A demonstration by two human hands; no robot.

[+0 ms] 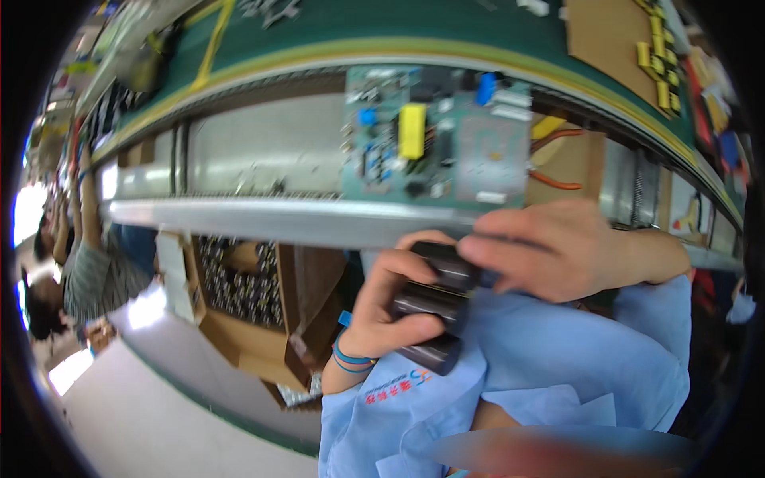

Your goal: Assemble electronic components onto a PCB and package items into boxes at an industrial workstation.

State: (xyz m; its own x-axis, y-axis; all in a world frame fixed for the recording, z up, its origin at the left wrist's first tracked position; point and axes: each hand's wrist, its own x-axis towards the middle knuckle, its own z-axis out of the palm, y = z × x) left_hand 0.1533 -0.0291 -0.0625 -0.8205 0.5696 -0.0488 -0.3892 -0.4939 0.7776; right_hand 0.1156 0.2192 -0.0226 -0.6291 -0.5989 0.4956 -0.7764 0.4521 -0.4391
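Observation:
Three black cylinders (pixel 430 304), which look like large capacitors, lie side by side in my left hand (pixel 378 311). Its fingers and thumb are wrapped round them in front of my light blue jacket. My right hand (pixel 558 248) reaches across from the right with bent fingers, and its fingertips touch the end of the uppermost cylinder. Motion smears those fingers a little, and the thumb is partly hidden. Just beyond both hands, a green circuit board (pixel 490 155) rests across the conveyor rails, carrying a yellow block part (pixel 412 131) and blue parts.
A metal rail (pixel 303 219) runs between me and the board. Orange-handled pliers (pixel 558 159) lie right of the board. Below left stands an open cardboard box (pixel 239 342) with many dark cylinders. Black-and-yellow parts (pixel 660 60) sit at the far right. Another person (pixel 103 275) is at left.

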